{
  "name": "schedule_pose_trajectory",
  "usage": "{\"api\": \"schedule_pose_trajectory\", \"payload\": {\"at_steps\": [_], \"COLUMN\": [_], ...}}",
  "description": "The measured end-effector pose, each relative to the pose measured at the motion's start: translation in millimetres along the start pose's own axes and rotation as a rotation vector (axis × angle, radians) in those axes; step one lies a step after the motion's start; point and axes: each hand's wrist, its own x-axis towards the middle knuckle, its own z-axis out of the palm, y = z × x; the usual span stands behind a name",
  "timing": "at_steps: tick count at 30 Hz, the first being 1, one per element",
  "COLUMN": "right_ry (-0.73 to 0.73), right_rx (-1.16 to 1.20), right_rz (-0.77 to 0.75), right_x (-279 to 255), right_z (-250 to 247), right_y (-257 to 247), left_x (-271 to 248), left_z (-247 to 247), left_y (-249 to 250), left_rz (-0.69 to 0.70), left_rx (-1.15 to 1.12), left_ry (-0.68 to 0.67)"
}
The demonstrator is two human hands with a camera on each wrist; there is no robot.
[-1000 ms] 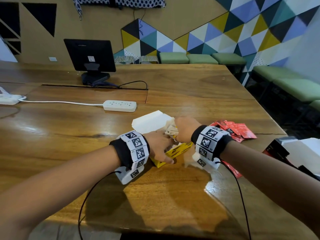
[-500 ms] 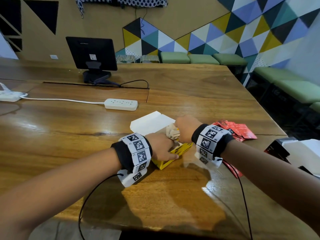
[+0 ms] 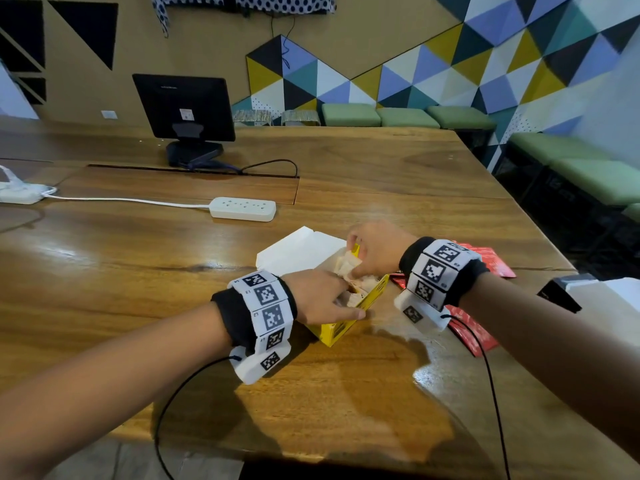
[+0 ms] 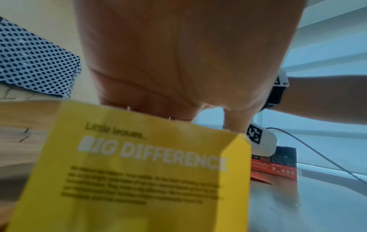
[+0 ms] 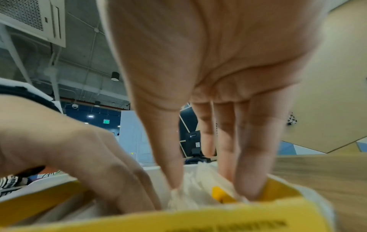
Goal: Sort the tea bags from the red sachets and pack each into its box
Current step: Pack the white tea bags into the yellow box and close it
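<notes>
The yellow tea box (image 3: 341, 329) stands open on the wooden table (image 3: 138, 289), its white lid (image 3: 294, 251) folded back. My left hand (image 3: 349, 303) grips the box's near wall, fingers inside and thumb along the outside. The box's printed side (image 4: 139, 172) fills the left wrist view. My right hand (image 3: 356, 263) reaches down into the box from the far side. Its thumb and fingers (image 5: 248, 185) pinch a bunch of white tea bags (image 5: 194, 188) with a yellow tag. Red sachets (image 3: 491, 261) lie on the table, partly under my right wrist.
A black and red carton (image 3: 561, 296) with a white flap sits at the table's right edge. A white power strip (image 3: 242, 208) and its cable lie behind the box, with a black monitor (image 3: 183, 109) further back. Green benches line the wall.
Both hands stay at the yellow box. The tea bags sit lower inside it, and my right fingers have pressed further in.
</notes>
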Motion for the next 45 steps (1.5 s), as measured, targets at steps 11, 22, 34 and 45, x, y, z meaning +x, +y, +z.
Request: {"api": "schedule_pose_trajectory", "payload": {"at_steps": [11, 22, 34, 45], "right_ry": [0.031, 0.168, 0.048, -0.001], "right_rx": [-0.006, 0.299, 0.439, 0.483], "right_rz": [-0.061, 0.04, 0.123, 0.143], "right_x": [1.1, -2.5, -22.4, -25.4], "right_z": [17.2, 0.6, 16.6, 27.7], "right_y": [-13.7, 9.8, 40.7, 30.5], "left_x": [-4.0, -5.8, 2.7, -0.3], "left_z": [8.2, 12.3, 7.9, 0.7], "left_y": [4.1, 1.2, 4.6, -20.7], "left_rz": [0.059, 0.142, 0.073, 0.039], "left_rx": [0.149, 0.07, 0.197, 0.005], "left_ry": [0.097, 0.207, 0.027, 0.147]}}
